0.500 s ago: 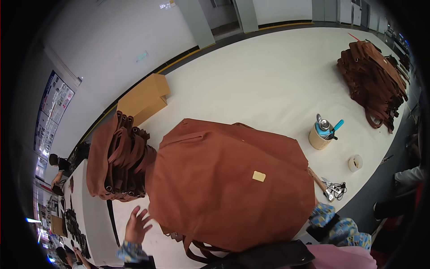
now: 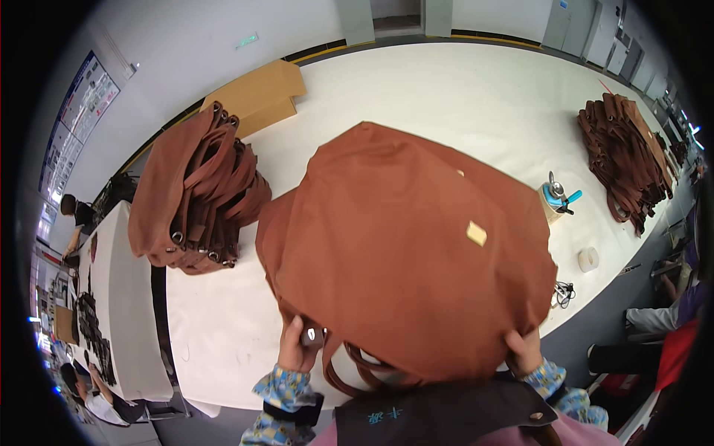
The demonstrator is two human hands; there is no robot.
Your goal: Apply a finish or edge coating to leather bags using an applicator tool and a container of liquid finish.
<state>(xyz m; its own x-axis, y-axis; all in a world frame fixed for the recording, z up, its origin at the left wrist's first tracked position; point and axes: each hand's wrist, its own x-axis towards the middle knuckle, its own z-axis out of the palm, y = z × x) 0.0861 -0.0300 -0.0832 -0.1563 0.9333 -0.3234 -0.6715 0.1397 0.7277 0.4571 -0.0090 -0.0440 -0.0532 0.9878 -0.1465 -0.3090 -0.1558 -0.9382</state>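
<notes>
A large reddish-brown bag (image 2: 401, 253) fills the middle of the view, a small cream patch (image 2: 477, 233) on its face. My left hand (image 2: 297, 346) grips its near left corner, next to a shiny metal fitting (image 2: 313, 337). At the near right edge my right hand (image 2: 525, 351) is closed on the bag, its fingertips partly hidden behind the material. Strap loops (image 2: 343, 372) hang from the near side, between my hands and close to my dark apron (image 2: 446, 416).
Brown bags are stacked at left (image 2: 197, 193) and far right (image 2: 625, 160). A cardboard box (image 2: 256, 97) stands behind the left stack. On the right are a tool cup (image 2: 552, 208), a small white container (image 2: 588, 259) and black-handled scissors (image 2: 564, 295). People work beyond both sides.
My left hand, open beside the bag before, has closed on its near left corner. The bag has risen and tilted, its far edge higher in view. My right hand now shows.
</notes>
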